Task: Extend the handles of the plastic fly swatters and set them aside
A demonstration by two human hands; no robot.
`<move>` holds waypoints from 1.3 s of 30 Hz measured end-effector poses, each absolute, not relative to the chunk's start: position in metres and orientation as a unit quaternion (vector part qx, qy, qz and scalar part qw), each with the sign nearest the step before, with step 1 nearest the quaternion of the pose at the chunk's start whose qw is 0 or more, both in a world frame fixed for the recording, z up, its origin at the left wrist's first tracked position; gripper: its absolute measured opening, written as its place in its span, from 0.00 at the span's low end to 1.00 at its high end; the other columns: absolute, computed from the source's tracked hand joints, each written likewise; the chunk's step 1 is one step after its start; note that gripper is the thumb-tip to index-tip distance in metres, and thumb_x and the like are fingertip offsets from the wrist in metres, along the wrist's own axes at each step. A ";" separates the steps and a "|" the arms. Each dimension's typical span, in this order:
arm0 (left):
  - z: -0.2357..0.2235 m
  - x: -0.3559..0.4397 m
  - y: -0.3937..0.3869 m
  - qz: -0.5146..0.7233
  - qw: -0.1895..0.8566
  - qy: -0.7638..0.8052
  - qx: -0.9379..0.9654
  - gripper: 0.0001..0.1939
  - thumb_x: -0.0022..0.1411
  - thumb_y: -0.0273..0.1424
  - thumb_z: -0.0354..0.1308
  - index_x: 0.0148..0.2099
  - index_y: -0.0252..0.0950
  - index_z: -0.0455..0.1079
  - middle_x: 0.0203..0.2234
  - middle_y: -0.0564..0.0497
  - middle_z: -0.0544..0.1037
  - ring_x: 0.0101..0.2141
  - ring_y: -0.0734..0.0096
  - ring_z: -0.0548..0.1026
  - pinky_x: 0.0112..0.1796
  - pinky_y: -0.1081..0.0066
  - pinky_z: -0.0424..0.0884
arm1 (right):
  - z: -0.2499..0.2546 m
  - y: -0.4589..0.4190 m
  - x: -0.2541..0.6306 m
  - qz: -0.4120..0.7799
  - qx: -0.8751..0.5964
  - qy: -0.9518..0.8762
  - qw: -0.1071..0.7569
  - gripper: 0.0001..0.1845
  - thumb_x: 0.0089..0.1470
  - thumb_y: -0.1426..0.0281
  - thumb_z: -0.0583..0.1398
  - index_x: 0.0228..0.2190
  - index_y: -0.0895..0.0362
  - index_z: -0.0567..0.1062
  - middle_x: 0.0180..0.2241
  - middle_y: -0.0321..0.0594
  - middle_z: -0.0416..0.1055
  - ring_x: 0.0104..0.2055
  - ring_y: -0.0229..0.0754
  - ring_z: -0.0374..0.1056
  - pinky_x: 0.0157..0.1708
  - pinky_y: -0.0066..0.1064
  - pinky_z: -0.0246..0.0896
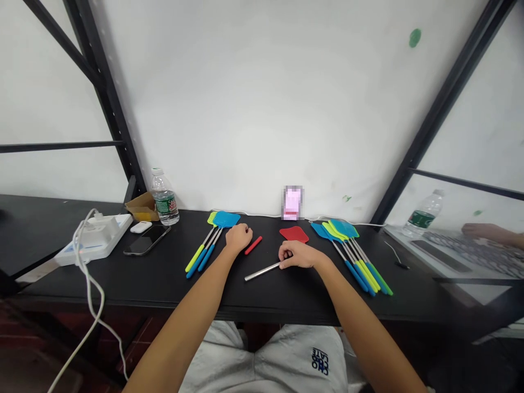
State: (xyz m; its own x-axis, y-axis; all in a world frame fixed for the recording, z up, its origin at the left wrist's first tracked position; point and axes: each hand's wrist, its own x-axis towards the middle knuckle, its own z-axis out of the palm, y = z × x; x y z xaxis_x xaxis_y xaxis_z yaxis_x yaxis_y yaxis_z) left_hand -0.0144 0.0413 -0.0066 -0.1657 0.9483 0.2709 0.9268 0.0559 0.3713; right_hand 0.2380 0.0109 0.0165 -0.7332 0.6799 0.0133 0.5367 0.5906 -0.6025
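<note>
My right hand (298, 255) is closed around one end of a silver metal rod (262, 272), which slants down to the left close above or on the black table. Just behind that hand lies a red fly swatter head (293, 234). My left hand (239, 237) rests on the table with its fingers curled in, and nothing shows in it. To its right, a short red handle (253, 245) lies apart. Several blue and yellow fly swatters (210, 240) lie left of my left hand. Another fanned bunch of fly swatters (352, 251), blue, yellow and green, lies right of my right hand.
A phone with a lit screen (292, 203) leans on the wall. At the left are a water bottle (165, 199), a cardboard box (143, 207), a dark phone (147, 240) and a white power strip (98, 234) with cables. A short cable (397, 256) lies at right.
</note>
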 end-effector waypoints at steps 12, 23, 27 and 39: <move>0.000 -0.012 0.035 0.235 0.066 0.683 0.689 0.28 0.55 0.59 0.50 0.33 0.40 0.72 0.35 0.48 0.79 0.38 0.61 0.75 0.36 0.69 0.65 | 0.015 0.017 0.249 0.314 -0.357 -0.870 0.133 0.11 0.57 0.63 0.56 0.32 0.56 0.75 0.32 0.38 0.73 0.34 0.39 0.67 0.35 0.29 0.60; -0.002 -0.014 0.038 0.221 0.071 0.670 0.705 0.12 0.59 0.43 0.56 0.34 0.40 0.71 0.37 0.51 0.78 0.38 0.66 0.74 0.34 0.72 0.64 | 0.008 0.034 0.255 0.423 -0.440 -0.691 0.387 0.24 0.51 0.50 0.60 0.24 0.59 0.71 0.21 0.34 0.65 0.21 0.33 0.59 0.21 0.25 0.54; -0.004 -0.013 0.038 0.250 0.060 0.670 0.697 0.11 0.62 0.40 0.52 0.35 0.39 0.70 0.38 0.49 0.76 0.39 0.67 0.73 0.35 0.71 0.64 | 0.013 0.038 0.262 0.421 -0.459 -0.614 0.485 0.25 0.47 0.47 0.62 0.21 0.58 0.69 0.17 0.33 0.61 0.18 0.32 0.55 0.17 0.25 0.48; -0.006 0.002 0.030 0.334 0.108 0.536 0.768 0.07 0.65 0.33 0.50 0.37 0.38 0.67 0.31 0.51 0.76 0.31 0.71 0.71 0.31 0.73 0.63 | 0.018 0.042 0.263 0.421 -0.470 -0.498 0.595 0.26 0.41 0.48 0.65 0.19 0.55 0.64 0.13 0.30 0.55 0.14 0.31 0.47 0.13 0.28 0.39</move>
